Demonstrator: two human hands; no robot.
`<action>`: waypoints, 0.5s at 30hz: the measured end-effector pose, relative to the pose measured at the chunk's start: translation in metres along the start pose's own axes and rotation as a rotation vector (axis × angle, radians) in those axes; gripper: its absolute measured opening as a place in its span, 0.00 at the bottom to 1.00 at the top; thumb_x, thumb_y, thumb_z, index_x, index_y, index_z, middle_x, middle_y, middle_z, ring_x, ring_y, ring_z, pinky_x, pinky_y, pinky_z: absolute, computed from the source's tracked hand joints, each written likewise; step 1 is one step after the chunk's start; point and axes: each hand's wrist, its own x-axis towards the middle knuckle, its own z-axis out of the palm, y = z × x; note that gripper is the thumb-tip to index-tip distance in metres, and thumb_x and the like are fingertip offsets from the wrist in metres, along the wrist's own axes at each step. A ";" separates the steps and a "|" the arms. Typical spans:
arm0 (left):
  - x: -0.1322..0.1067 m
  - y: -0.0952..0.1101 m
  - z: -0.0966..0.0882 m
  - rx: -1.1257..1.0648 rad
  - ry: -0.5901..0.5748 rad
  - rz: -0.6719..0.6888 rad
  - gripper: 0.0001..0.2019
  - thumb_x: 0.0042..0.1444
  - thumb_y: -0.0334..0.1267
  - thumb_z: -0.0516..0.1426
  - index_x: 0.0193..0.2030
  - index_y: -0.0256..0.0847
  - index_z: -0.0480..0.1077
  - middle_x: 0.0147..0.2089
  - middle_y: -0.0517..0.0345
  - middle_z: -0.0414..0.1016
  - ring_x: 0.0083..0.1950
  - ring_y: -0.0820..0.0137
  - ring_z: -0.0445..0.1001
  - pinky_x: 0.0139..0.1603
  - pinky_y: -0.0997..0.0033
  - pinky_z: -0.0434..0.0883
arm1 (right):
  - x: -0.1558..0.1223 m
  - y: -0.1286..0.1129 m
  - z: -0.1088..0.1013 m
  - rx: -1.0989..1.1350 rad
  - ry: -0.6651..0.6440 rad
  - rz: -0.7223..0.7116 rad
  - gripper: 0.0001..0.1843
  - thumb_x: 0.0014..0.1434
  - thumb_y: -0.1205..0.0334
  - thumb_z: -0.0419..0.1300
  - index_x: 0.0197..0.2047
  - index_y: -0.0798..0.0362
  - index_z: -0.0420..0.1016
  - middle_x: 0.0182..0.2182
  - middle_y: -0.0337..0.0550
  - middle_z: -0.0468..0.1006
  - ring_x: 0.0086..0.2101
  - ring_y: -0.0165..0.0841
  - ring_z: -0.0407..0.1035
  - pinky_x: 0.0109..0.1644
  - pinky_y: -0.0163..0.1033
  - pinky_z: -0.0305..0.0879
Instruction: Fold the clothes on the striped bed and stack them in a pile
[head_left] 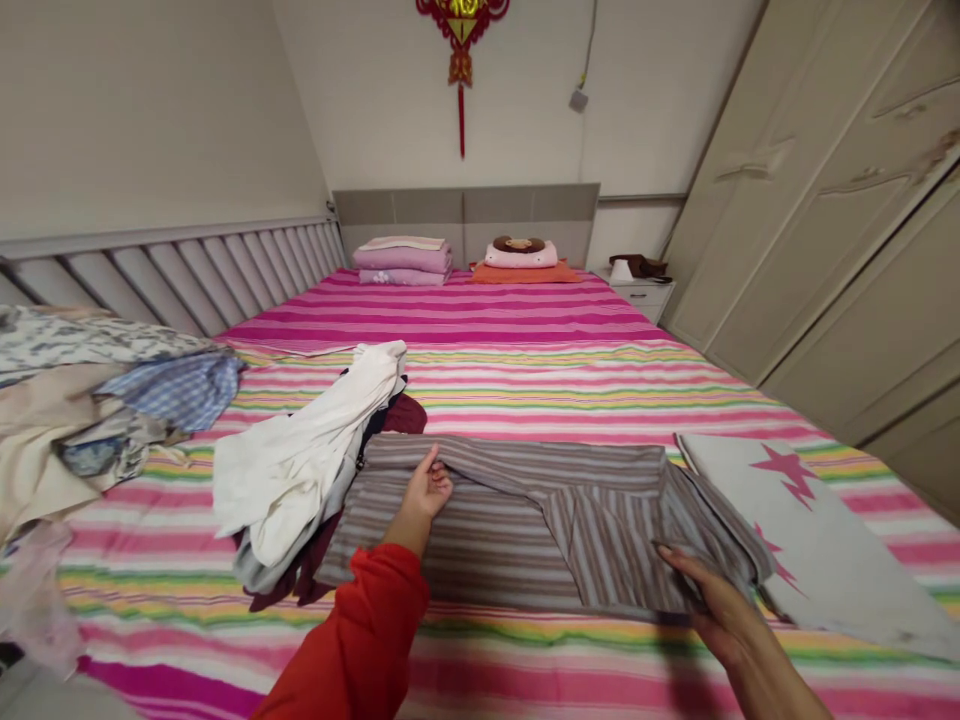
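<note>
A grey-brown striped shirt (480,540) lies across the bed in front of me, part-folded into a long shape with a sleeve laid diagonally over its body. My left hand (429,485) is at the upper left of the shirt, fingers curled and pinching its far edge. At the right end, my right hand (712,600) grips the shirt's folded layers, thumb on top and the other fingers mostly hidden beneath. Just left of the shirt is a pile with a white garment (307,465) on top and maroon cloth (405,412) under it.
A light grey garment with pink stars (810,540) lies flat at the right. Loose clothes (112,390) are heaped at the left by the bed rail (225,265). Folded bedding (403,260) and a pink pillow (521,255) sit by the headboard. Wardrobes (810,220) line the right.
</note>
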 end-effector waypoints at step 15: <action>-0.006 0.045 -0.050 0.488 0.329 0.558 0.10 0.48 0.23 0.59 0.32 0.41 0.64 0.29 0.63 0.71 0.34 0.73 0.76 0.43 0.67 0.77 | -0.010 -0.003 -0.002 -0.011 -0.082 -0.107 0.30 0.29 0.61 0.71 0.41 0.50 0.78 0.53 0.50 0.77 0.54 0.46 0.70 0.52 0.45 0.69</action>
